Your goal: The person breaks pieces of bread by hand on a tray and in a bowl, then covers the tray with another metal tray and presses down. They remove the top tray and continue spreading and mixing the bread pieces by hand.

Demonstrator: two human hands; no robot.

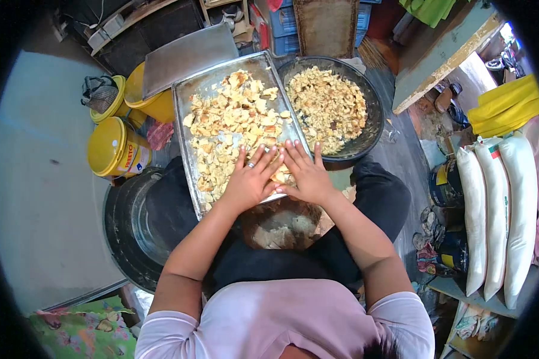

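Observation:
A rectangular metal baking tray (182, 157) lies tilted in front of me, its near end between my knees. Torn, browned pieces of what looks like bread (239, 107) cover much of it. My left hand (251, 179) rests flat on the pieces near the tray's near edge, fingers spread, a ring on one finger. Beside it my right hand (305, 175) also lies flat with fingers spread, over the near right corner. The thumbs almost meet. Right of the tray, a round black basin (374, 119) holds smaller crumbled pieces (326, 107). What lies under my palms is hidden.
Yellow buckets (111, 146) stand at the left, with a black tub (123, 224) by my left leg. Another metal sheet (188, 57) lies behind the tray. Several full white sacks (488, 215) lean at the right, near a wooden door (443, 54).

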